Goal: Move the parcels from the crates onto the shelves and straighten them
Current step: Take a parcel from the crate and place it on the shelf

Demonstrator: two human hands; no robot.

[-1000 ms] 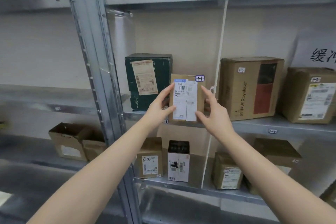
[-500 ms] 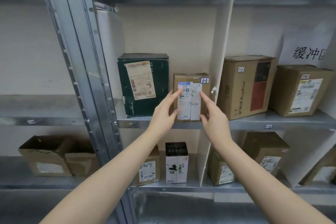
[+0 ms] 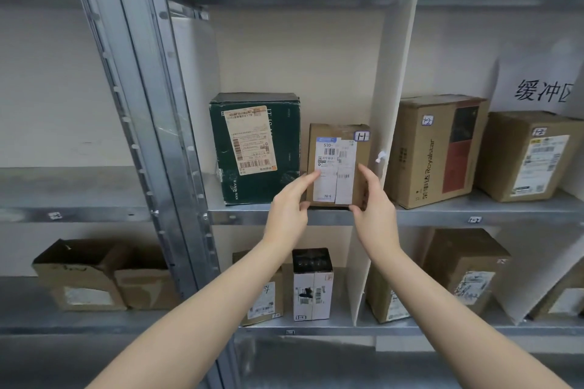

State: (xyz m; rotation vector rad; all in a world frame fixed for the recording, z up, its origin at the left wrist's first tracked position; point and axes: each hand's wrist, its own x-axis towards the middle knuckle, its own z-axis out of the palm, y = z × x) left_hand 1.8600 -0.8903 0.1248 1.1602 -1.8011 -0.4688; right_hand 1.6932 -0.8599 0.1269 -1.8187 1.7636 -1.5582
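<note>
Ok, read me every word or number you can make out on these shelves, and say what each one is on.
"530-": white label on the small brown parcel.
"Royalstar": front of the tall brown box.
"缓冲", third character cut off: white paper sign.
Dark green box label, barcode print, corner stickers, shelf tags: too small or blurred.

left hand point(image 3: 289, 210): forefinger, thumb pinch parcel point(image 3: 335, 155) corner | right hand point(image 3: 374, 208): grips opposite side | arms outstretched

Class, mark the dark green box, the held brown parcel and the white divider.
dark green box point(image 3: 286, 148), head view, front face right of label.
held brown parcel point(image 3: 335, 164), head view, white shipping label.
white divider point(image 3: 395, 57), head view, upper panel.
</note>
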